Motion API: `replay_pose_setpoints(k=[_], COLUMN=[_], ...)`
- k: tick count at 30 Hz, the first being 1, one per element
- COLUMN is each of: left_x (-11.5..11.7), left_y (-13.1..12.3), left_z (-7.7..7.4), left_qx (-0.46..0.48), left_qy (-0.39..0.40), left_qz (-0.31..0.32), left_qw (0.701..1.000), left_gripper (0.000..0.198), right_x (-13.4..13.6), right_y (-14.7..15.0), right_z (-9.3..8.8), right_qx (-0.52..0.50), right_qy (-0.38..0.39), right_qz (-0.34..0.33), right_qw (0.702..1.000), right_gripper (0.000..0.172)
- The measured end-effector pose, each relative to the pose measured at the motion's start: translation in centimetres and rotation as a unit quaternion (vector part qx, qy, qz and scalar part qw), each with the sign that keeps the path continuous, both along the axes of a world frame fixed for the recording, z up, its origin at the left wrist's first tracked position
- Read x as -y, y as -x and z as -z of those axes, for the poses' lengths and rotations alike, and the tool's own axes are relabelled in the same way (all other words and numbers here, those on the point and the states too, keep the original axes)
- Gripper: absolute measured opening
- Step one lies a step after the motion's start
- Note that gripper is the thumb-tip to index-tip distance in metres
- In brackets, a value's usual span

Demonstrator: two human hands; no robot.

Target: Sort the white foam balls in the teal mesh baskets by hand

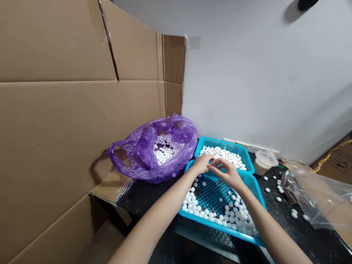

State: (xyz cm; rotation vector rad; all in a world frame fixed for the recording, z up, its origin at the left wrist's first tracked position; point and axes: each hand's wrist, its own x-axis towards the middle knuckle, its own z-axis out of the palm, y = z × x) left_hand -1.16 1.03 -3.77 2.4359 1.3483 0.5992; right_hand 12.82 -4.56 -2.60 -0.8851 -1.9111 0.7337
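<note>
My left hand (pixel 203 164) and my right hand (pixel 225 173) meet above the far side of the near blue plastic basket (pixel 219 226). The fingers of both hands are bent together in a pinch, fingertips close to each other. Whatever lies between them is too small or hidden to make out. Below, small white balls (pixel 233 215) gather along the basket's front and right, with dark reddish bits on the mesh floor. Just behind stands a second blue basket (pixel 248 157), holding many more white balls (pixel 221 153).
Left of the baskets lies an open purple plastic bag (pixel 141 146) with white balls inside. To the right are a lidded clear tub (pixel 265 163), loose balls (pixel 278 199) and a clear plastic bag (pixel 320 198) on the black table (pixel 299 244). A cardboard wall (pixel 63 124) rises at left.
</note>
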Motion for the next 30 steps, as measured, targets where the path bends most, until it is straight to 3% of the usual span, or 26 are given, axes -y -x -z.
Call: replay_pose_setpoints(k=[3,6,11,20,30], left_x=[0.0,0.2,0.3,0.3,0.6], left_y=[-0.1,-0.2,-0.3,-0.2,-0.2], left_z=[0.1,0.0,-0.1,0.1,-0.6], left_qx=[0.020,0.031,0.035,0.042,0.035], left_qy=[0.005,0.005,0.007,0.002,0.012], left_qz=[-0.011,-0.017,-0.018,-0.014,-0.020], left_qw=[1.000,0.999,0.999,0.999,0.999], left_gripper=[0.025,0.026,0.026,0.028,0.026], right_x=[0.6,0.9,0.9,0.9,0.6], right_y=[0.7,1.3,1.9,2.5,2.0], right_z=[0.6,1.4,2.4,3.1,2.2], right_qx=[0.099,0.170,0.238,0.231,0.207], right_qy=[0.067,0.096,0.080,0.063,0.105], right_qz=[-0.146,-0.207,-0.222,-0.227,-0.221], right_qw=[0.982,0.959,0.942,0.944,0.947], right_gripper=[0.018,0.016,0.013,0.019,0.019])
